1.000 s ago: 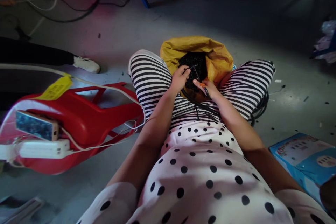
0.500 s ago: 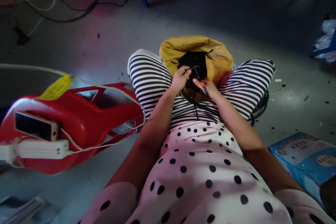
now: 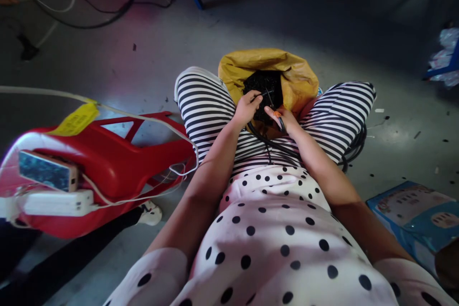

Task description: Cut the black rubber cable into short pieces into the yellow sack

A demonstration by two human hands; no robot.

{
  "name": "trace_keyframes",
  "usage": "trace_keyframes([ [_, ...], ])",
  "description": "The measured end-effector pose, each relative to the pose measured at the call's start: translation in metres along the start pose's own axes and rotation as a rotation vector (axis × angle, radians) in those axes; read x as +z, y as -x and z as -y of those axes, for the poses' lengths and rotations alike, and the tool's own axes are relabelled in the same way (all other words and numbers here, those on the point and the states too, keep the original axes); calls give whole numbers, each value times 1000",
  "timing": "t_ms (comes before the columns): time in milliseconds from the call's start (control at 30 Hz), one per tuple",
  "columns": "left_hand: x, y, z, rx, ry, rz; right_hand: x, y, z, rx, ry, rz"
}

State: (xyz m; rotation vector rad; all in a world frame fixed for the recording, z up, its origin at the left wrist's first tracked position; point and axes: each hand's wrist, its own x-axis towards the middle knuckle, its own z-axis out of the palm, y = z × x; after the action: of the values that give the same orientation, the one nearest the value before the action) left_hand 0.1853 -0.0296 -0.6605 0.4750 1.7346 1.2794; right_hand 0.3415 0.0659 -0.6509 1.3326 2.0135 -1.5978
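Note:
Both hands are over the open mouth of a yellow woven bag (image 3: pixel 299 86), which stands between my knees. Inside is a heap of shiny black pieces (image 3: pixel 258 81), too dark to tell apart. My left hand (image 3: pixel 247 106) pinches a thin black piece (image 3: pixel 264 92) between thumb and fingers. Close on its right, my right hand (image 3: pixel 283 118) is closed on what look like scissors (image 3: pixel 281 124), with a dark loop handle and orange wrapping. Their slim dark blade points up toward the pinched piece. Whether they touch, I cannot tell.
A black cable (image 3: pixel 274 145) crosses my lap and coils by my right knee. On the left a red plastic stool (image 3: pixel 107 153) carries a phone (image 3: pixel 45 169), a white power strip (image 3: pixel 57 202) and a white cord. A blue box (image 3: pixel 412 215) sits at right. A person's shoe (image 3: pixel 150 213) shows behind the stool.
The scissors' blade has shifted slightly beside the pinched piece; both hands stay almost in place. A person's dark-trousered leg and shoe have come into view at lower left.

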Motion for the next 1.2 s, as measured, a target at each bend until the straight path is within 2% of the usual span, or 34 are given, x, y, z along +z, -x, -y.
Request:
trace_keyframes([
  [200,-1,0,0,31,-32,43,0,0,-2,9,-27,-3],
  [367,-4,3,-5,36,-120,134,-1,-1,-1,40,-19,44],
  [667,-4,3,-7,17,-189,246,-5,1,5,39,121,22],
  [833,-6,0,-3,-10,-203,231,-4,3,3,64,162,3],
  [1200,1,0,4,-83,-191,95,4,-3,-5,66,-58,12],
])
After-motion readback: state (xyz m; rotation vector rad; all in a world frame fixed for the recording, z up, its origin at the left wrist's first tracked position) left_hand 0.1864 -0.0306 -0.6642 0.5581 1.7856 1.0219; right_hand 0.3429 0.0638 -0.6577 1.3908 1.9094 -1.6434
